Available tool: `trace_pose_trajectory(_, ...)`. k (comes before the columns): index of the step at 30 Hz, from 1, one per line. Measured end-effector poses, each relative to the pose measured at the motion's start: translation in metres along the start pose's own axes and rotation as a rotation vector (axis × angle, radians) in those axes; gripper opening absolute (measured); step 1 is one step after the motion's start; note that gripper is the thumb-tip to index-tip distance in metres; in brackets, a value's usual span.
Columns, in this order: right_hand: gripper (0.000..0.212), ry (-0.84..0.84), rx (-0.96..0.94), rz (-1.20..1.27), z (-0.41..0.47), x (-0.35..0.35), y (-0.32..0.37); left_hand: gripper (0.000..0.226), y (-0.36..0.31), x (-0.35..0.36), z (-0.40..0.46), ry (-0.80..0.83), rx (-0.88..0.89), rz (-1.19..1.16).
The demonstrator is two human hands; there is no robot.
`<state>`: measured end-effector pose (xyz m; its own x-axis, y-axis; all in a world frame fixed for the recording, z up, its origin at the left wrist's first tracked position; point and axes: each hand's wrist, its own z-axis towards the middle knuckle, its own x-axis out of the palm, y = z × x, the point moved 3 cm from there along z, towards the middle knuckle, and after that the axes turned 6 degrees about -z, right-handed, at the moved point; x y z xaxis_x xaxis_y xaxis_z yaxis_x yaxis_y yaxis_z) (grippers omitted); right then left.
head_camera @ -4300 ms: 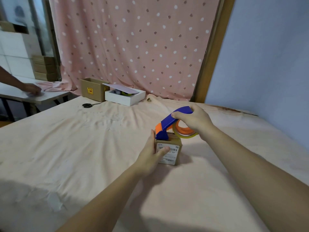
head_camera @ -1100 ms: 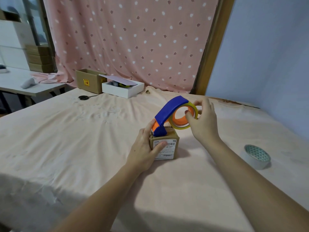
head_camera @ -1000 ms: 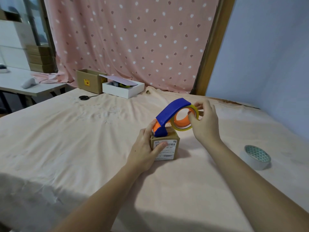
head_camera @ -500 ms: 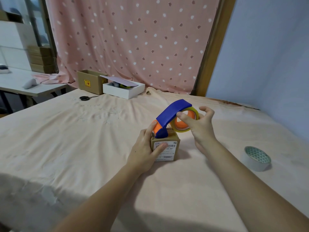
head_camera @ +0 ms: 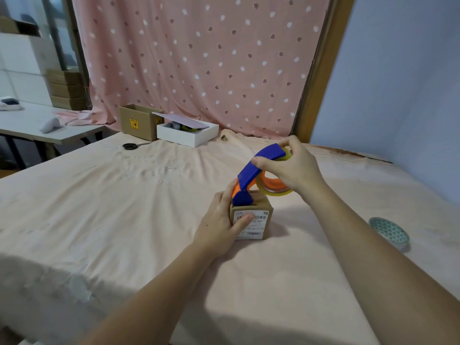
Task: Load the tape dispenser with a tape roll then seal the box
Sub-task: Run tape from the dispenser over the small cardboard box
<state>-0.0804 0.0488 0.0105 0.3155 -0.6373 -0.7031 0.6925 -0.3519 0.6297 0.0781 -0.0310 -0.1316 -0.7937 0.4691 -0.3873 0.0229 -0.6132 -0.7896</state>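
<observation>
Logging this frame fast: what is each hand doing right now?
Left hand: holds the small cardboard box, thumb across its label.
Right hand: grips the blue tape dispenser by its handle, nose on the box top.

Tape dispenser on box mid-bed, spare tape roll right, scissors, cardboard box, tray far behind
</observation>
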Motion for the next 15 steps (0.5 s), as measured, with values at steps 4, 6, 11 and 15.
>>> trace_pose_trajectory(4,0.128,0.100,-0.033,-0.282,0.003,-0.004,0.018,0.090,0.001,0.001,0.003,0.026,-0.020,0.054)
trace_pose_trajectory(6,0.123,0.098,-0.025,-0.367,0.002,-0.003,0.023,0.091,0.000,0.001,0.003,0.035,-0.025,0.067)
trace_pose_trajectory(11,0.087,0.108,0.022,-0.294,0.004,-0.001,0.021,0.093,0.000,-0.001,0.001,0.015,-0.006,0.080)
trace_pose_trajectory(15,0.102,0.142,0.031,-0.170,0.005,-0.004,0.015,0.106,0.004,-0.003,0.003,-0.001,-0.071,0.004)
